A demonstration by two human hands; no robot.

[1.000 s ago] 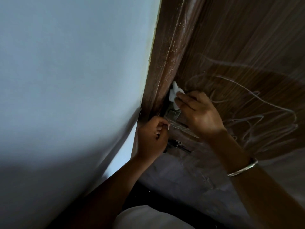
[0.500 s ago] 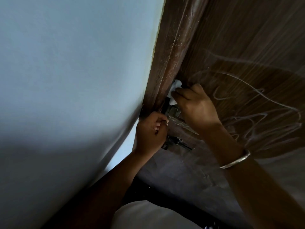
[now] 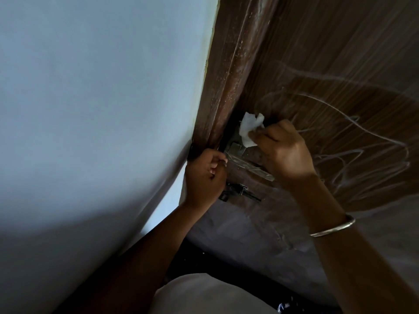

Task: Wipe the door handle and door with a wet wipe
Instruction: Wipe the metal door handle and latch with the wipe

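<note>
A dark wooden door (image 3: 340,64) with pale scribbles fills the right side. Its metal lever handle (image 3: 249,165) sits near the door edge on a plate. My right hand (image 3: 283,152) is shut on a crumpled white wet wipe (image 3: 249,128) and presses it against the top of the handle plate. My left hand (image 3: 205,177) is curled at the door edge just left of the handle; what it grips is hidden by its fingers. A dark latch bolt (image 3: 240,192) lies below the handle.
The brown door frame (image 3: 231,75) runs up beside a pale blue wall (image 3: 102,109) on the left. A metal bangle (image 3: 333,227) circles my right wrist. My pale clothing (image 3: 204,295) shows at the bottom.
My right hand has turned so more of the wipe shows above the fingers, at the top of the handle plate. The left hand has stayed at the door edge.
</note>
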